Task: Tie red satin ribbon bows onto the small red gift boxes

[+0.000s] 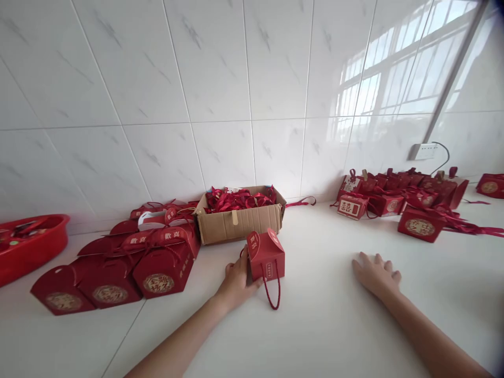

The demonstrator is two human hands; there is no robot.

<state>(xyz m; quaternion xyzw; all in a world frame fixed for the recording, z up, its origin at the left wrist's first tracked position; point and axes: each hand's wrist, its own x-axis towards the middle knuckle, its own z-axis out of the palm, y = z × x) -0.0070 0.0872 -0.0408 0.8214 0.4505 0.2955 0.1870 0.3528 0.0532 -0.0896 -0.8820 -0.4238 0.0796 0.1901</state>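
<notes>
A small red gift box [268, 255] with a rope handle hanging down its front stands on the white counter near the middle. My left hand [236, 283] grips it from its left side, fingers behind it and thumb along the lower edge. Farther right, my right hand [377, 273] rests palm down on the counter, fingers apart, holding nothing. Behind the red box is an open cardboard box [240, 226] filled with dark red ribbons [240, 200].
Several larger red boxes [159, 278] stand in rows at the left, beside a red plastic basin [35, 252]. More small red boxes with ribbons [421, 223] crowd the back right, below a wall socket [424, 151]. A tiled wall [220, 94] closes off the counter's back.
</notes>
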